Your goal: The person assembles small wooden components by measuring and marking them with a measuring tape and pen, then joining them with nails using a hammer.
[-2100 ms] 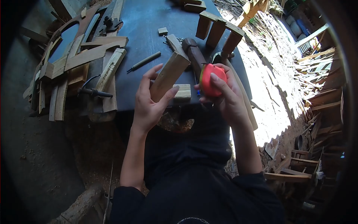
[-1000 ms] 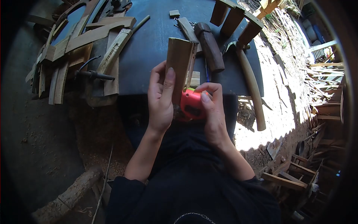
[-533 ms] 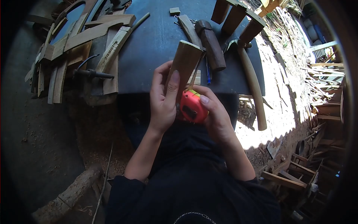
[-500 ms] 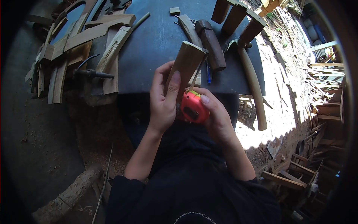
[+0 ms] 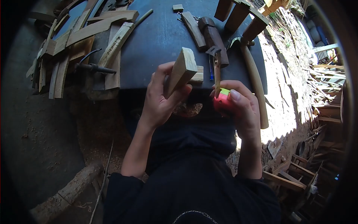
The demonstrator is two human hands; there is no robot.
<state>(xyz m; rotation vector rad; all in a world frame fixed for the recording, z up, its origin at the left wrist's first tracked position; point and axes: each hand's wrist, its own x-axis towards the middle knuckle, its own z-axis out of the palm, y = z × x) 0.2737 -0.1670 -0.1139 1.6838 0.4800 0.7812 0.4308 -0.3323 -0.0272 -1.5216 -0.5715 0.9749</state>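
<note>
My left hand is wrapped round a wooden block, whose pale end tilts up over the table's front edge. To its right, my right hand grips a red and yellow-green tape measure. A short length of blade sticks up out of the case, its hooked end near the dark mallet. Block and tape measure are apart. Behind the block, a small wood piece lies on the table beside a blue pen.
Wooden frame parts and a clamp are at the left of the dark table. A curved-handled tool lies along its right edge, below upright wooden legs. A wood strip lies by some nails.
My right hand has moved right with the tape measure, away from the block. The block has turned in my left hand, so its end face shows more.
</note>
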